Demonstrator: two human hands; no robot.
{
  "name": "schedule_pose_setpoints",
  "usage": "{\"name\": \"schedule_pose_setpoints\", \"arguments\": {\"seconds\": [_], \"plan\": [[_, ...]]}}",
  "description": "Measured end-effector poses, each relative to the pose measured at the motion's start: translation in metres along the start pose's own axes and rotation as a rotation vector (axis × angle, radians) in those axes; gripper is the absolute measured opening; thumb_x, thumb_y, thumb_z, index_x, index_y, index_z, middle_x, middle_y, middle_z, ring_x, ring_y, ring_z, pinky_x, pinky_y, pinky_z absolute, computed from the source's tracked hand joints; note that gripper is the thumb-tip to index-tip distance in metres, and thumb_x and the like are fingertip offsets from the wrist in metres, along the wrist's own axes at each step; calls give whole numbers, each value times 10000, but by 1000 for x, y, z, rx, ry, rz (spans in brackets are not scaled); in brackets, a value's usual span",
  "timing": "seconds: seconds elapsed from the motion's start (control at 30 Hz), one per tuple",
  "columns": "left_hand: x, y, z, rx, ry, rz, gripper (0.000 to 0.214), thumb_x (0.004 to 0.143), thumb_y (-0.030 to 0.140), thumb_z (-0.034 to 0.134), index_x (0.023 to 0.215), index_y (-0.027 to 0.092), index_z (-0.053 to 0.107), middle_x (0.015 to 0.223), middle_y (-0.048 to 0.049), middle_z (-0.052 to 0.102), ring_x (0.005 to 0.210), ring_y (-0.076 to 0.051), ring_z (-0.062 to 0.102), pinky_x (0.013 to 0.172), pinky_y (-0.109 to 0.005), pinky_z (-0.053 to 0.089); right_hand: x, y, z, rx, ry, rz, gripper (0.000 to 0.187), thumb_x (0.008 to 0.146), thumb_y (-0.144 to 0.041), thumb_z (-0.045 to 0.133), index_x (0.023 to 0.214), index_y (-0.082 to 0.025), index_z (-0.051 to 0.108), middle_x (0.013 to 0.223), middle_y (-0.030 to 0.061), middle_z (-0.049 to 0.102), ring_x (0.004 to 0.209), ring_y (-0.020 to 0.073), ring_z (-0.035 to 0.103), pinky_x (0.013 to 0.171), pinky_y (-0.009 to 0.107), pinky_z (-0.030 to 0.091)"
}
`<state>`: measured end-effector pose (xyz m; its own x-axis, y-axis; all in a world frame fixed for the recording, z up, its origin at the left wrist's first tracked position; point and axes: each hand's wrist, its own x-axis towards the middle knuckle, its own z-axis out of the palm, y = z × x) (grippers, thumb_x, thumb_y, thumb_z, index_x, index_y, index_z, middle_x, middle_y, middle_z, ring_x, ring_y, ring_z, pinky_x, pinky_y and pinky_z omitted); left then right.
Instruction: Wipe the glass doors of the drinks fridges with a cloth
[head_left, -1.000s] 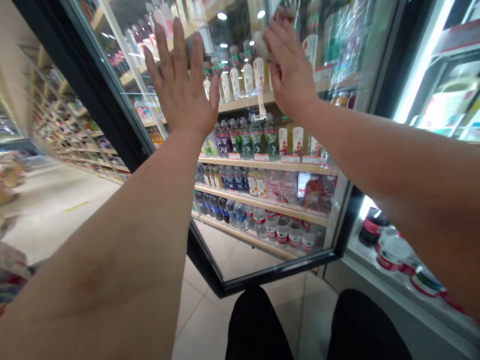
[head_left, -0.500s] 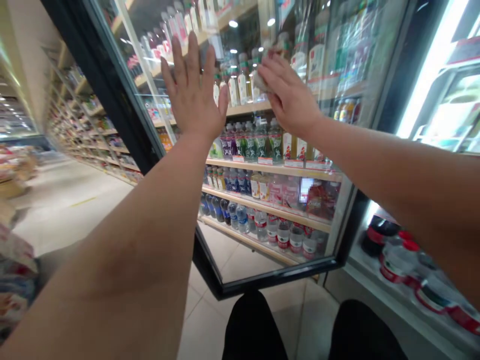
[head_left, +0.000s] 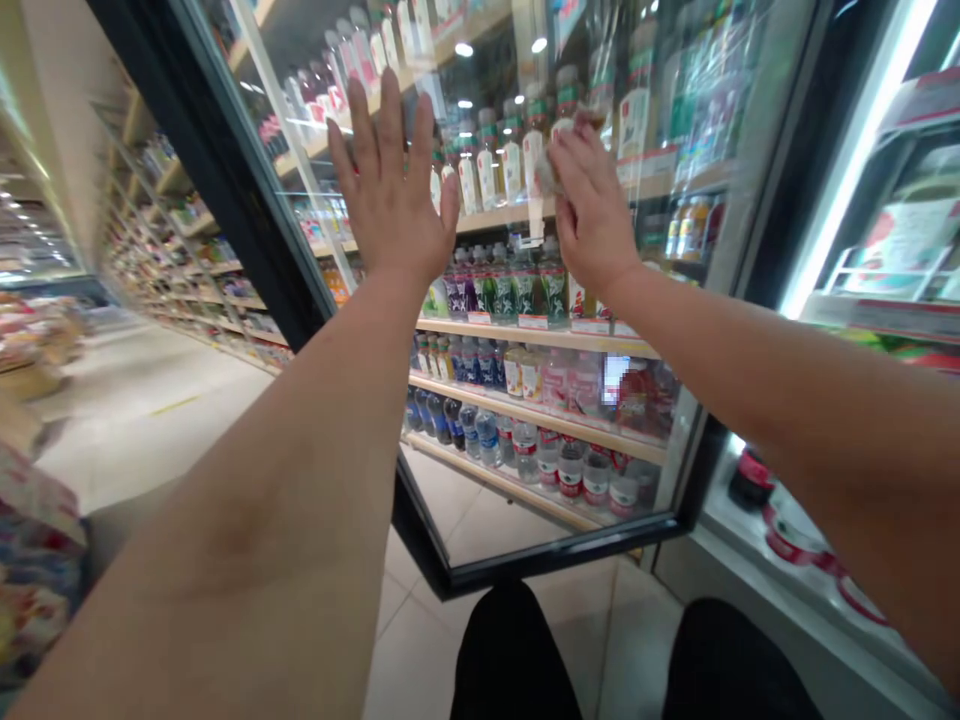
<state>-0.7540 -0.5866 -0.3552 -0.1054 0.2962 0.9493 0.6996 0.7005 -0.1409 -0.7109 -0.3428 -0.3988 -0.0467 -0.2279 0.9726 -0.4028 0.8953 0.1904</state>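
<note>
A glass door [head_left: 517, 555] with a black frame stands swung open in front of me. Flat against its pane, fingers spread, lies my left hand [head_left: 397, 190]; nothing is in it. My right hand [head_left: 596, 205] presses a crumpled, light-coloured cloth [head_left: 549, 172] to the glass, and parts of the cloth poke out past the fingers. Most of the cloth is hidden under that hand. Behind the pane, shelves of bottled drinks [head_left: 501, 280] show through, with reflections over them.
On the right is a lit fridge interior with bottles [head_left: 795, 535] on its bottom shelf. A long aisle of stocked shelves [head_left: 187, 215] runs off to the left. Colourful packages [head_left: 37, 560] sit at the lower left. My knees [head_left: 517, 650] are below the door's lower edge.
My right hand has slid a little to the right across the glass with the cloth, its fingers now pointing more upward. The left hand keeps its place on the pane.
</note>
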Motion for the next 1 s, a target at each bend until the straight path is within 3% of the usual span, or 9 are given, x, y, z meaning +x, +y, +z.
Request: {"name": "schedule_pose_setpoints", "arguments": {"seconds": [0.17,0.23,0.33,0.4,0.57,0.63,0.77,0.93,1.0], "plan": [[1,-3,3,87,-19,1,673,1004,379,456,1623,253,223,1697,140,13,1555,-212,-98,1253,-427,-200,-21,-6,-6,-19,-356,-269,501,1004,-296,329,1469,-266,512,1551,-32,448,1522,169,304,1302,465,301],[2,-4,5,68,-19,0,692,989,378,474,1623,274,215,1684,187,-19,1552,-182,-119,1245,-388,-226,-10,-4,-8,-48,-318,-224,510,994,-265,341,1480,-251,497,1561,-15,436,1523,180,302,1304,464,292],[2,-8,8,17,2,4,713,974,410,494,1617,301,206,1654,258,-70,1538,-129,-183,1221,-334,-276,8,-4,-7,-96,-127,-68,530,978,-205,342,1488,-161,479,1570,50,423,1526,218,291,1316,457,256],[3,-10,10,12,5,6,712,974,419,492,1614,308,201,1639,284,-91,1526,-98,-215,1200,-298,-302,13,-10,-4,-92,-70,-26,528,977,-188,330,1481,-140,482,1567,67,425,1528,229,284,1322,448,247],[4,-13,13,49,3,23,699,992,381,480,1618,308,177,1643,266,-123,1515,-82,-246,1179,-270,-326,29,-24,6,-60,-199,-91,542,972,-226,298,1470,-233,511,1567,-10,427,1534,199,274,1330,440,246],[3,-14,13,55,16,34,703,989,381,486,1621,312,185,1655,244,-110,1536,-126,-207,1194,-291,-311,38,-23,10,-69,-157,-33,556,961,-266,299,1472,-289,516,1558,-54,432,1528,184,289,1328,384,249],[3,-16,14,167,34,51,671,1019,430,421,1630,322,168,1678,195,-79,1556,-166,-142,1209,-318,-274,33,-21,13,-82,-24,63,579,981,-304,255,1486,-187,513,1566,-6,426,1537,191,269,1328,345,224],[4,-19,18,173,60,59,671,1019,416,422,1631,309,171,1679,194,-56,1546,-131,-174,1202,-315,-279,21,-16,5,-58,-162,-65,535,997,-290,273,1469,-235,518,1559,-27,436,1530,165,283,1331,341,227],[3,-18,17,115,66,56,678,1006,402,440,1630,301,194,1674,209,-38,1550,-146,-159,1215,-325,-272,34,-10,2,-104,-126,3,535,969,-246,323,1471,-221,507,1557,-26,439,1519,169,307,1331,369,244]]}}
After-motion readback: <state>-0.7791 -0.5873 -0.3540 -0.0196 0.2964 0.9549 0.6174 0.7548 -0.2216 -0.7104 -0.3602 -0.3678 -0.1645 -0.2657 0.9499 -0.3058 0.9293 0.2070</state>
